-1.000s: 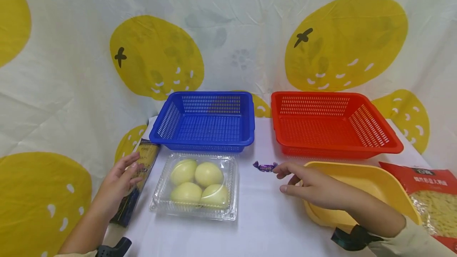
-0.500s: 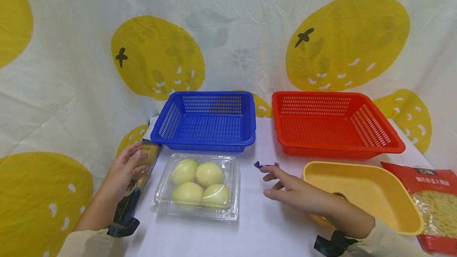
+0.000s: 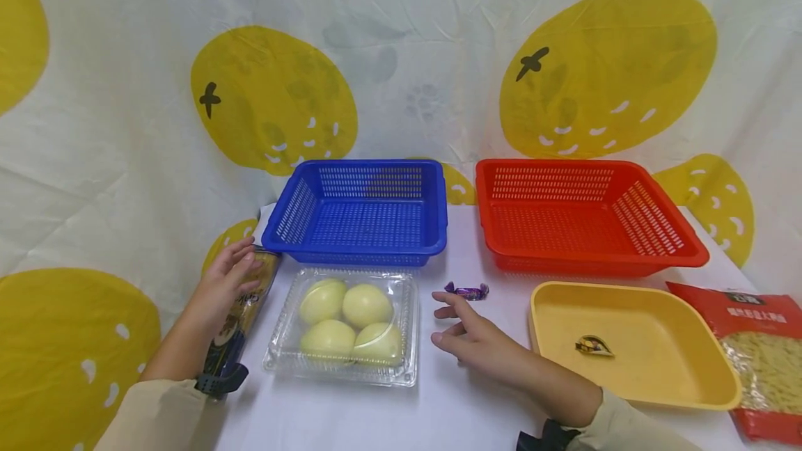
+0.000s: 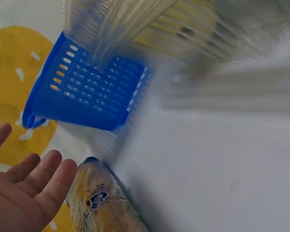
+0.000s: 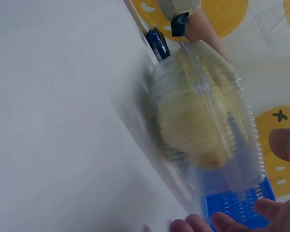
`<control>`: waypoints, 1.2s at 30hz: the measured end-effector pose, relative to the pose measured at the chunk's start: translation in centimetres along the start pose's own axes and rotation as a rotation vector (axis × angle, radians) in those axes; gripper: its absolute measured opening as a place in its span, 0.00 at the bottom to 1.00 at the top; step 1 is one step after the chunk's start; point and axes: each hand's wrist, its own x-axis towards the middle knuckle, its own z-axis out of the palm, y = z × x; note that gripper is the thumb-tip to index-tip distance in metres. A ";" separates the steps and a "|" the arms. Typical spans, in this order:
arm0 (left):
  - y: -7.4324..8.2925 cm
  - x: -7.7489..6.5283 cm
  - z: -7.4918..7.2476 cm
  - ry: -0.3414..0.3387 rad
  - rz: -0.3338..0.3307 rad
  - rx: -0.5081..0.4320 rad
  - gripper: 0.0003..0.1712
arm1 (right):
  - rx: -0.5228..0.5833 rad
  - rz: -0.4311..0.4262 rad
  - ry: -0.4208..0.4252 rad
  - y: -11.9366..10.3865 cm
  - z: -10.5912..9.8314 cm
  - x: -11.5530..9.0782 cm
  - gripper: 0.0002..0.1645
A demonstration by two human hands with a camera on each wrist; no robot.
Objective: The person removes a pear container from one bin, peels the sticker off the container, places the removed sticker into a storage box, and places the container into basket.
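Right hand [image 3: 475, 338] nearer the clear clamshell [image 3: 344, 329]

Backed by a pale cloth [image 3: 432, 26], creased and loosely folded, spreading past both sides of a white table [image 3: 351, 420]. Printed with big yellow fruits [image 3: 276, 106], with a dark cross [image 3: 532, 63] on two of them and short white dashes [image 3: 598, 132] on several. Shows faint grey shapes [image 3: 424, 106] on the cloth. Looks softly and evenly lit. Blurs partly in both wrist views, probably over the same table.
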 end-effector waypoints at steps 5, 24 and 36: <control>-0.5 0.8 0.2 0.005 -0.025 -0.008 0.40 | 0.027 -0.010 0.037 0.4 1.3 1.0 0.44; -1.1 2.4 1.3 -0.015 -0.105 -0.038 0.37 | 0.039 0.008 0.139 0.5 3.6 4.2 0.48; -0.9 3.4 2.2 -0.001 -0.136 -0.058 0.36 | -0.044 -0.073 0.103 0.3 4.0 5.2 0.50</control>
